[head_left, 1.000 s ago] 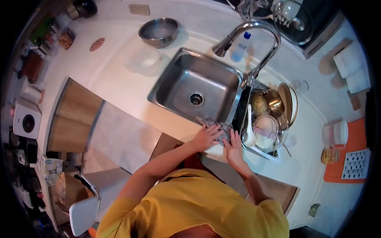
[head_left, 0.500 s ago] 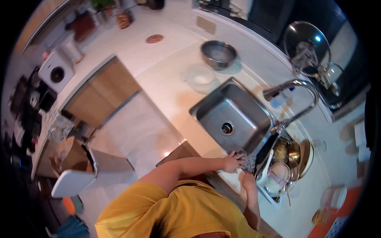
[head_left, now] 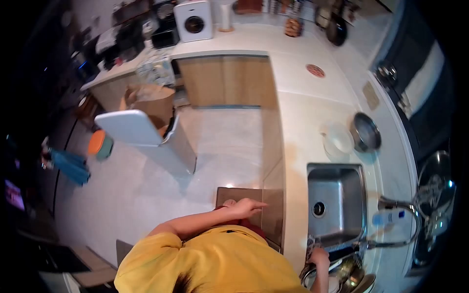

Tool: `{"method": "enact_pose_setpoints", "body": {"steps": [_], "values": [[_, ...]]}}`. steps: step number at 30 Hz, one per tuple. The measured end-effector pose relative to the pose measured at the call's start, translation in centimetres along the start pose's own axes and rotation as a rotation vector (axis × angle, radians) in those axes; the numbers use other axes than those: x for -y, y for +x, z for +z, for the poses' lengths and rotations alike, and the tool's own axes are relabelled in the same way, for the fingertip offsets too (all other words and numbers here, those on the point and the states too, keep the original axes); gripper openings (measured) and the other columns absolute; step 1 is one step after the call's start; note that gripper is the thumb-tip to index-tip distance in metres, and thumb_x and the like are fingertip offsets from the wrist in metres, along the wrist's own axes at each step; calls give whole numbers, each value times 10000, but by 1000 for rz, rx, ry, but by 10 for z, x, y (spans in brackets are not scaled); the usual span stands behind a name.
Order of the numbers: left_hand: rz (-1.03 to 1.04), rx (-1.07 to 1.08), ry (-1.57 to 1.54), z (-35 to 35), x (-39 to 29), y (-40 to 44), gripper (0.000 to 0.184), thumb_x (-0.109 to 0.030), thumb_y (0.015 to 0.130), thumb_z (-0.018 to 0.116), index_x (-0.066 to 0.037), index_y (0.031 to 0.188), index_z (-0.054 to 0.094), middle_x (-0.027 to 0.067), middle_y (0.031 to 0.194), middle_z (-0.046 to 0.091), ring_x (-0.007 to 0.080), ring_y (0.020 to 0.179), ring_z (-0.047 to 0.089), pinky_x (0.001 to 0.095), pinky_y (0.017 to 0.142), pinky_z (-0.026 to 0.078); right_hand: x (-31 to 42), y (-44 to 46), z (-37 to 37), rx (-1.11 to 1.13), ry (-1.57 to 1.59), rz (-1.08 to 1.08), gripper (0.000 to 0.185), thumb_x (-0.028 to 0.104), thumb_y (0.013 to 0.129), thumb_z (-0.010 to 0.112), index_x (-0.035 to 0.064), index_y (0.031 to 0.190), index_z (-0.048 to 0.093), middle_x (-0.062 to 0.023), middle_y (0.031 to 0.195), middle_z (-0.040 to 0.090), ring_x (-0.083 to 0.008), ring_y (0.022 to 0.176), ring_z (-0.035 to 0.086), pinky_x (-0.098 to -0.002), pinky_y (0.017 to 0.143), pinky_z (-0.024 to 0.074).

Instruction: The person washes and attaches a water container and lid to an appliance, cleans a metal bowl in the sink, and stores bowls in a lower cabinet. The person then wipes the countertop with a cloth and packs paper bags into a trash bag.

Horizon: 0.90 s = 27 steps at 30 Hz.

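My left hand [head_left: 248,208] is off the counter, above the floor mat beside the cabinet front, with its fingers stretched out and nothing seen in it. At the sink's near corner, my right hand [head_left: 320,256] is on a grey patterned cloth [head_left: 311,242], its fingers bent and partly hidden. Beyond that hand lies the steel sink [head_left: 335,195], with a dark drain. Pans and dishes [head_left: 352,273] crowd the rack close to my right hand, partly cut off by the view.
A curved tap [head_left: 415,222] and a bottle [head_left: 386,217] stand right of the sink. A steel bowl [head_left: 365,132] and a clear bowl [head_left: 338,140] sit above it. An open white bin [head_left: 178,149] holding a paper bag [head_left: 151,102] stands on the floor.
The view has swung left. My left hand has come off the cloth and away from the counter; my right hand stays at the cloth beside the sink.
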<state>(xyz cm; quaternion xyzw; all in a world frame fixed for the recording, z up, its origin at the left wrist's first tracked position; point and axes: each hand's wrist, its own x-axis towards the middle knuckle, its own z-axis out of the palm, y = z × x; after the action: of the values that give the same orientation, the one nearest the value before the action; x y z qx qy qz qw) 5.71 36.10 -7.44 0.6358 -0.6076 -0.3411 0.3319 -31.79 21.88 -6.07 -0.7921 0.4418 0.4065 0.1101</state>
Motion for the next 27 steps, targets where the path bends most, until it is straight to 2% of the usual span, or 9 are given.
{"method": "enact_pose_setpoints", "body": {"steps": [1, 2, 6, 8, 10, 17, 20, 24, 27], "values": [[-77, -89, -1, -7, 7, -18, 347, -162, 798, 533, -110, 1140, 516, 143, 983, 593, 315, 856, 576, 384, 756, 447, 9, -13, -30, -86, 37, 33, 465, 326, 520, 749, 49, 877, 639, -161, 925, 607, -279, 889, 578, -361, 774, 466], [-92, -121, -1, -12, 13, -36, 347, -162, 798, 533, -110, 1140, 516, 143, 983, 593, 315, 856, 576, 384, 756, 447, 5, -6, -37, -191, 135, -30, 301, 281, 591, 712, 44, 766, 650, -169, 743, 613, -295, 758, 603, -380, 689, 474], [-364, -352, -203, -32, 21, -88, 328, -170, 806, 550, -100, 1126, 528, 150, 980, 594, 271, 842, 592, 335, 746, 459, 63, -14, -111, -542, 331, -108, 211, 237, 650, 667, 34, 698, 639, -175, 639, 582, -312, 656, 593, -405, 601, 448], [-460, -368, -229, -44, 17, -96, 319, -168, 809, 551, -96, 1120, 532, 151, 973, 597, 254, 828, 598, 318, 734, 463, 91, 2, -122, -847, 484, -345, 178, 185, 701, 616, 7, 686, 619, -181, 605, 560, -328, 577, 564, -406, 534, 416], [-404, -442, -172, -53, 15, -97, 301, -140, 818, 550, -90, 1115, 536, 139, 893, 625, 160, 782, 610, 276, 700, 472, 115, -7, -148, -859, 551, -429, 157, 158, 711, 610, 3, 689, 616, -177, 615, 564, -322, 587, 562, -389, 539, 418], [-135, -351, -83, -116, 0, -81, 294, -141, 829, 534, -90, 1119, 532, 119, 965, 612, 194, 832, 608, 279, 739, 470, 170, -63, -233, -1188, 696, -561, 50, 72, 722, 612, 22, 729, 611, -134, 688, 580, -291, 636, 538, -353, 587, 417], [-140, -320, -156, -133, 18, -80, 298, -134, 832, 528, -93, 1127, 524, 115, 969, 612, 202, 819, 608, 282, 739, 469, 187, -71, -247, -1277, 745, -543, 52, 70, 728, 610, 21, 744, 612, -129, 696, 582, -276, 621, 539, -343, 582, 420], [-55, -347, -83, -146, 70, -88, 336, -156, 826, 542, -86, 1152, 501, 110, 974, 613, 191, 825, 603, 295, 732, 467, 213, -50, -234, -1222, 791, -445, 62, 79, 731, 613, 21, 753, 617, -139, 699, 581, -270, 628, 547, -337, 576, 425], [-257, -436, -139, -157, 122, -104, 438, -182, 808, 574, -85, 1212, 437, 104, 956, 614, 193, 878, 583, 309, 727, 468, 248, -16, -214, -1109, 830, -492, 88, 67, 756, 582, -15, 758, 612, -119, 655, 598, -195, 589, 568, -288, 565, 440]]}}
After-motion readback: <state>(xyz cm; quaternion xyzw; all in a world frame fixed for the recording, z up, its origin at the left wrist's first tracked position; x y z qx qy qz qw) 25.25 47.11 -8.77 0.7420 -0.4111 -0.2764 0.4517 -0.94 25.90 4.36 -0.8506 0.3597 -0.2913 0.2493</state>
